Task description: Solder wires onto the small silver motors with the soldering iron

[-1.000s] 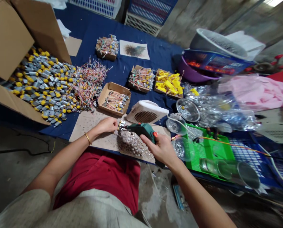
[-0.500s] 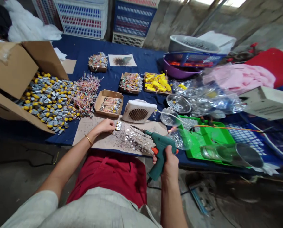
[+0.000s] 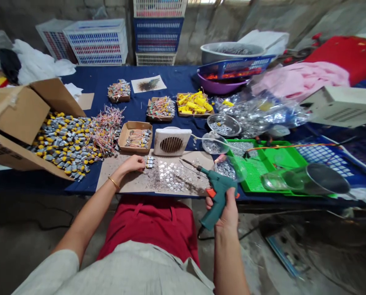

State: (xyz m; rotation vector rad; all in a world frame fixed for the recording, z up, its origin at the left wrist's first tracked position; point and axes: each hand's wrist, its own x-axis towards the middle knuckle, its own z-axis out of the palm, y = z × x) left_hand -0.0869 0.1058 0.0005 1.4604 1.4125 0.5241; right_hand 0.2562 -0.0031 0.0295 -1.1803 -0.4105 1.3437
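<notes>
Soldering gun [image 3: 219, 186] is clamped in your right hand [image 3: 228, 211]; guide its thin tip slowly, away from fingers. Your left hand [image 3: 133, 164] is beside the small motors [image 3: 150, 162]; its grip I cannot tell. Gun looks green and orange, over the cardboard's [image 3: 107, 174] right edge. Farther, the white fan [image 3: 172, 142] stands upright.

My left hand [image 3: 134, 164] is hiding its fingertips, so I am not seeing what they are touching. My right hand [image 3: 228, 209] is covering part of the green soldering gun [image 3: 217, 186]. My view's left edge is cutting off the cardboard box [image 3: 21, 112].
</notes>
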